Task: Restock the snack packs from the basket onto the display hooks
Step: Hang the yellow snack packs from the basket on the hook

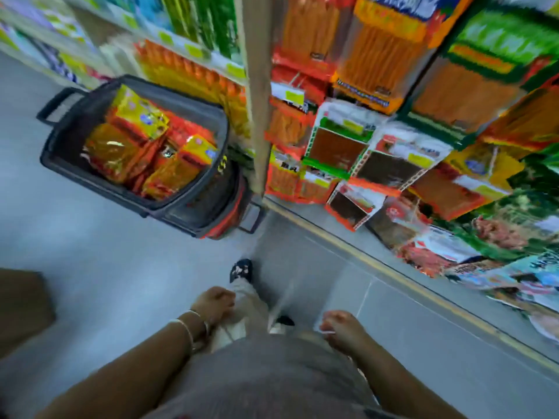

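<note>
Your left grip (pixel 213 303) hangs low by your waist, fingers loosely curled round nothing. Your right grip (pixel 340 326) is curled too, but blur hides whether it pinches anything, so I cannot tell. The orange and yellow foil snack packs (pixel 142 146) lie heaped in the dark grey plastic basket (pixel 196 204). It sits on the floor at far left, just beside the hanging display packs (pixel 341 143), probably to keep each reach short.
</note>
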Tool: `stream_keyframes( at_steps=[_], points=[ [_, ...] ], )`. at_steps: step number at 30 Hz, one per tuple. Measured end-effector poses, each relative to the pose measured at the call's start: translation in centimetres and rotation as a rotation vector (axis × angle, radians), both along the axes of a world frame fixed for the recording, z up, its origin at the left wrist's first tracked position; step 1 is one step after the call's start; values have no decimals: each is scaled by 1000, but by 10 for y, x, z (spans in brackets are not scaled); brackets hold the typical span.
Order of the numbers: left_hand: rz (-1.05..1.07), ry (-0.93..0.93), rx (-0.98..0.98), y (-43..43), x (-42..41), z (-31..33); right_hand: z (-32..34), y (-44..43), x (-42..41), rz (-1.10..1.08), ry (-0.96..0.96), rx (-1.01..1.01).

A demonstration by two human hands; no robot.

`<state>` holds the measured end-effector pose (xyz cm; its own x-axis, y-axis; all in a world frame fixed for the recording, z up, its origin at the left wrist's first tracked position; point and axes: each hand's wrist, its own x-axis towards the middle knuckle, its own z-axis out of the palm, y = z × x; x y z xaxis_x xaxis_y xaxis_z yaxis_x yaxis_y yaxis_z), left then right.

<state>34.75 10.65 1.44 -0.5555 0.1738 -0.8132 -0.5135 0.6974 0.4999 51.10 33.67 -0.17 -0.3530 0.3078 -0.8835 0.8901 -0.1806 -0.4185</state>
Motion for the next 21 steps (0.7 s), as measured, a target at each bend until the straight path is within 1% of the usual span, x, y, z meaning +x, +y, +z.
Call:
stream_keyframes(
  at_steps=[2,3,5,7,9,12,14,17,21],
  points=[
    [174,-32,-42,-24,-12,-9,-6,-9,-13,79,-28,-12],
    [213,-57,-57,-35,-18,-14,-6,-11,-24,77,-48,-17],
    [228,-97,-86,-56,-27,-20,-5,-12,-52,67,-80,-25],
    [189,-113,-124,-72,-39,-23,-3,-11,-88,146,-115,-25],
    [136,-76,-156,-85,-61,-23,-1,-14,-129,235,-113,-14],
    [133,-63,-119,-99,-104,-13,0,-27,-195,289,-58,38],
    [167,-68,-94,-111,-136,-7,3,-42,-239,285,-4,76],
    [228,-52,-64,-134,-182,-2,9,-71,-302,200,124,77],
    [288,21,-22,-163,-237,6,18,-110,-372,96,281,43]
  ],
)
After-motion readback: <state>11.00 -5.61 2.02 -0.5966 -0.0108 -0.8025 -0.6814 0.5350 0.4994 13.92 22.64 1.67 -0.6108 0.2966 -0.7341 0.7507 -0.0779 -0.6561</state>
